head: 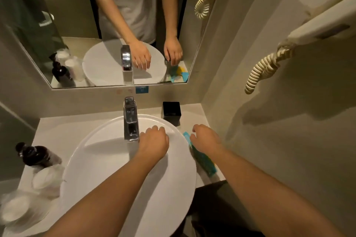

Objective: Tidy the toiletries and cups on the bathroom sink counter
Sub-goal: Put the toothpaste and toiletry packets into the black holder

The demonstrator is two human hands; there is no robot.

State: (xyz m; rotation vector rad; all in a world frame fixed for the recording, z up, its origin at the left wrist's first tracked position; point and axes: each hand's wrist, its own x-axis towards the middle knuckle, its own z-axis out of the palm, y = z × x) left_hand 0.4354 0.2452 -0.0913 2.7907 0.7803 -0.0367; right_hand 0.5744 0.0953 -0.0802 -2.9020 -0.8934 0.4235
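My left hand (154, 141) hovers over the white basin (107, 159) just right of the faucet, fingers loosely curled and holding nothing. My right hand (205, 137) hangs over the teal toiletry packets (204, 159) on the counter strip right of the basin, fingers bent down and apart; its fingertips are near one packet's far end. On the left counter lie a dark brown pump bottle (36, 155) on its side and two plastic-wrapped cups (46, 181) (15, 209). A black square holder (171, 110) stands at the back right.
A chrome faucet (131, 119) rises at the basin's back. The mirror (107, 25) above reflects the counter and both arms. A wall hairdryer (317, 31) with a coiled cord (265, 69) hangs on the right wall, close to the right counter strip.
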